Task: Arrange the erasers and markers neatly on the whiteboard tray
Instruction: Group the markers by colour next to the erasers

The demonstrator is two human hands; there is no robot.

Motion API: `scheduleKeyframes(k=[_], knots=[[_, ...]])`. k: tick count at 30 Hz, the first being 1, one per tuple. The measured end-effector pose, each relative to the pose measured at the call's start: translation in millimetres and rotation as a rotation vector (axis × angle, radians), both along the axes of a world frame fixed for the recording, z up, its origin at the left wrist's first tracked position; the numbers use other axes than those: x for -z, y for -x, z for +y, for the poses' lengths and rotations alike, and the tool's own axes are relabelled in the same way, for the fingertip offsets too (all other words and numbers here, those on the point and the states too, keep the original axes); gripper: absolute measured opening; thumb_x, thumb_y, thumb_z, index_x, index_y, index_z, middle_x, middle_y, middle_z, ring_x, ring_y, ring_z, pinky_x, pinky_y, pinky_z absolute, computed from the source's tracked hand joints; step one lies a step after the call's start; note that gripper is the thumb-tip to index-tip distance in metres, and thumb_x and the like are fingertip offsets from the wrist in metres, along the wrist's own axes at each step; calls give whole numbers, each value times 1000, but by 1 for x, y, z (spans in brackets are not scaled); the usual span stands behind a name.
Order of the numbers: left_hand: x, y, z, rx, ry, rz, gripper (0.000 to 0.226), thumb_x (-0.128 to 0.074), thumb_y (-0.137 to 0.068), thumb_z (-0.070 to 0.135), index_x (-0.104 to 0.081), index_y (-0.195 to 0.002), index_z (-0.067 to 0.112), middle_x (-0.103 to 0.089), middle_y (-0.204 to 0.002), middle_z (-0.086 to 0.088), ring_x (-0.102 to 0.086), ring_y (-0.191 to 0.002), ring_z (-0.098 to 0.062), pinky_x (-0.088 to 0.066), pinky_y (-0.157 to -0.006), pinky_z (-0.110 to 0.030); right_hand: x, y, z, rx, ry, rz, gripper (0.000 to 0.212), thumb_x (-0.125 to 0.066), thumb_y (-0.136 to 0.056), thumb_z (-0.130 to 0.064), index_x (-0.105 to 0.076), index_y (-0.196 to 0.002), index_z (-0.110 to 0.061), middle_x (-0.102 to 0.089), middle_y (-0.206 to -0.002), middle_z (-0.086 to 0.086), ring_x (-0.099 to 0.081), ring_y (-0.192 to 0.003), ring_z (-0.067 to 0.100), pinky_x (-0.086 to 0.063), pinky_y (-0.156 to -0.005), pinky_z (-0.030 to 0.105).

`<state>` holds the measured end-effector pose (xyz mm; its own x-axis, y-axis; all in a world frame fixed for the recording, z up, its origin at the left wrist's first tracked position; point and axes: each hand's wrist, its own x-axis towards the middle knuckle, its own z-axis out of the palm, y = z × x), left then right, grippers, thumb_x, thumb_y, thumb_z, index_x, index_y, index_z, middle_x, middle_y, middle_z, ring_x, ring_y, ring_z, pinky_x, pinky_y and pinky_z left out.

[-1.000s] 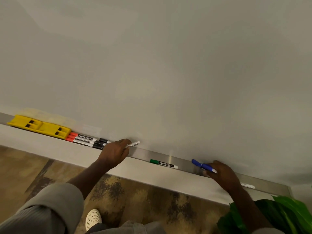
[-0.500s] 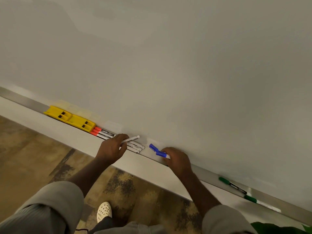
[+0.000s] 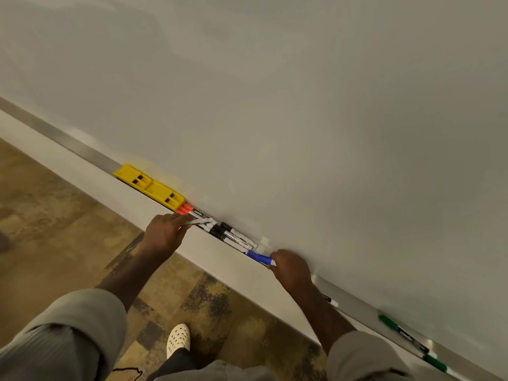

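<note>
The left hand (image 3: pixel 165 235) pinches a white marker (image 3: pixel 200 221) over the red markers (image 3: pixel 189 210) beside two yellow plastic erasers (image 3: pixel 149 186). The right hand (image 3: pixel 291 269) grips blue markers (image 3: pixel 259 258) on the metal tray (image 3: pixel 354 302) — bare ledge runs between it and the green markers (image 3: pixel 404 334) — butting the black markers (image 3: pixel 233 236).

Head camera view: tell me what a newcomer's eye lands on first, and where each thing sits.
The two yellow erasers stand out first, set end to end on the metal tray left of centre. Right beside them lies a bunch of red-capped and black-capped markers, where the left hand holds a white marker and the right hand brings in blue-capped markers. Green-capped markers lie apart at the tray's lower right.
</note>
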<state>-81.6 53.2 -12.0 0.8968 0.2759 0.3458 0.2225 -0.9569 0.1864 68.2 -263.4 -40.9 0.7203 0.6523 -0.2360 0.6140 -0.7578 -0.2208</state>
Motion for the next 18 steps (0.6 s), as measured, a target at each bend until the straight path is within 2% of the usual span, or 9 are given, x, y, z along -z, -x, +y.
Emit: scheduleKeyframes(k=[4,6,8,10,13,15,18], knots=[[-3,-9,-6,19,40,-27,23,-54,-92,25,-69,-109,20,-73,-97,-5,-67,-80,-31,-50,-64,-37,-1,0,0,-5,-17,25,33,-65,-90,-40,-63,-115,-18,-66,-110,5,-65,-98,23,-54,-85,34],[-3,-16,-16,58,96,-36,20,-61,-92,20,-67,-111,21,-71,-100,-2,-66,-84,-27,-52,-62,-35,-3,-1,-5,8,-61,17,35,-66,-89,-38,-61,-119,-21,-65,-113,3,-63,-101,20,-51,-84,31],[-3,-26,-31,149,120,-10,23,-59,-93,24,-63,-115,25,-67,-102,2,-63,-86,-21,-52,-61,-32,-7,-1,-15,40,-122,-5,34,-63,-91,-39,-61,-121,-23,-66,-113,1,-64,-101,18,-50,-82,29],[-3,-40,-48,268,114,30,25,-50,-95,32,-62,-115,26,-64,-100,2,-61,-84,-18,-51,-61,-30,-12,1,-30,95,-171,-46,29,-60,-92,-44,-62,-115,-26,-71,-104,-2,-66,-92,17,-49,-74,27],[0,-65,-80,411,94,73,22,-55,-95,30,-65,-113,22,-66,-99,-1,-63,-83,-22,-52,-66,-34,-19,9,-59,196,-264,-37,27,-60,-89,-49,-58,-111,-33,-71,-95,-8,-65,-80,13,-38,-60,19],[5,-80,-103,483,85,106,22,-58,-94,27,-67,-114,21,-67,-100,-2,-63,-85,-24,-52,-69,-35,-24,17,-77,251,-297,-1,36,-59,-86,-56,-52,-114,-35,-67,-98,-11,-59,-75,8,-34,-56,15],[14,-99,-134,576,80,165,25,-60,-91,22,-68,-114,21,-68,-106,-2,-63,-92,-26,-52,-76,-35,-28,29,-101,311,-305,7,40,-55,-87,-60,-44,-116,-35,-62,-97,-11,-56,-73,7,-40,-58,18]])
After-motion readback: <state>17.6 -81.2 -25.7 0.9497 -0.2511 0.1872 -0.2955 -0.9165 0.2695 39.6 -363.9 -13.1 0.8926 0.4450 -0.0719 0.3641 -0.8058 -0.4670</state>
